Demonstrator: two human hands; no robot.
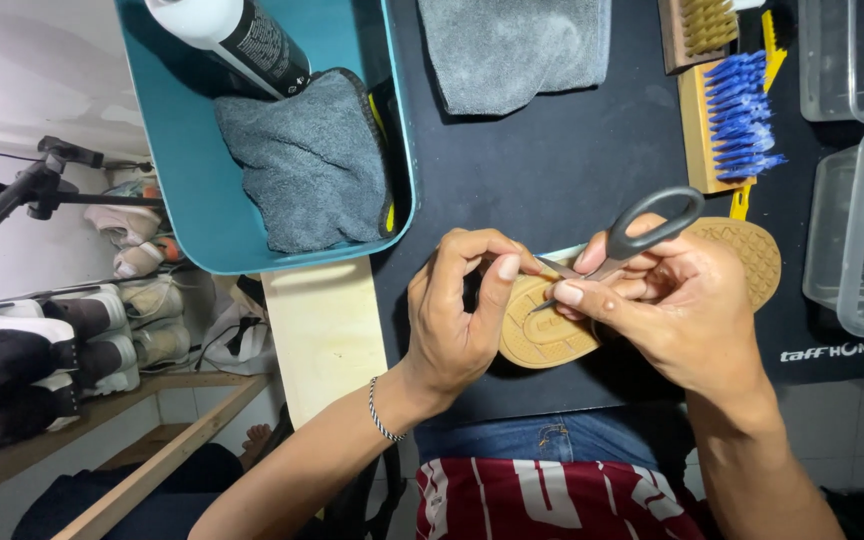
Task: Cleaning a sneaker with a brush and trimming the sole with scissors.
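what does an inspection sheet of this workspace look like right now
surface: black mat on a pale wooden bench
job's things: tan shoe sole; grey-handled scissors, tips at the sole
clutter: teal tub with grey cloth and bottle; second cloth; blue brush; clear boxes
grips: left hand steadies the sole; right hand holds the scissors
cables: nothing seen
surroundings: shoes on shelves

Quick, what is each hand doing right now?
Left hand: fingers closed on the heel end of the tan shoe sole.
Right hand: closed around grey-handled scissors, tips against the sole.
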